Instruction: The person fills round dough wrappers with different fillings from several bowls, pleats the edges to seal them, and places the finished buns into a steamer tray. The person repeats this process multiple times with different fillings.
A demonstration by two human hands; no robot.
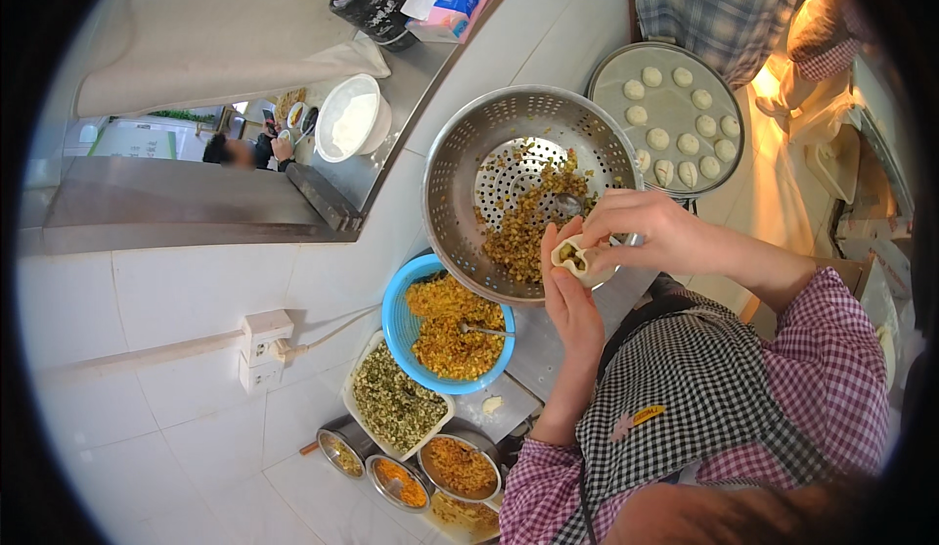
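My left hand cups a filled dough wrapper, its mouth partly gathered with brownish-green filling showing inside. Over it, the fingers of my right hand pinch the dough's edge; their tips are partly hidden. Both hands are above the near rim of a large steel colander. Inside the colander lies chopped brownish filling with a metal spoon in it, the handle partly hidden behind my right hand.
Far right, a round griddle carries several pale buns. Left of me are a blue basket of orange-yellow filling, a white tub of chopped greens and several smaller containers. A white bowl of flour stands on the window ledge; a plaid sleeve shows at right.
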